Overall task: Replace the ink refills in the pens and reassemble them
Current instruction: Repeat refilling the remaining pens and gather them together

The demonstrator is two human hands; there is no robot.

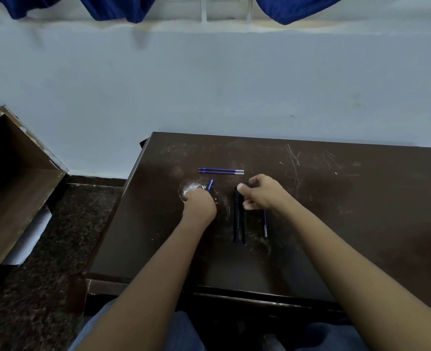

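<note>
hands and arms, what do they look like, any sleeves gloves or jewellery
The left hand and right hand are bare, and so is all that shows up to the frame's edge: no sleeves in view. No gloves, watch, rings, bracelets or markings show.

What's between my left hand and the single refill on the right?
Two dark pens, side by side, with the right hand over their far ends. The head view shows it.

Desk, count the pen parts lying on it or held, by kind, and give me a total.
blue refills: 3, two side by side at the far end, one beside the right hand
dark pens: 2, lying side by side
blue pen piece: 1, held in the left hand
Total: 6
</note>
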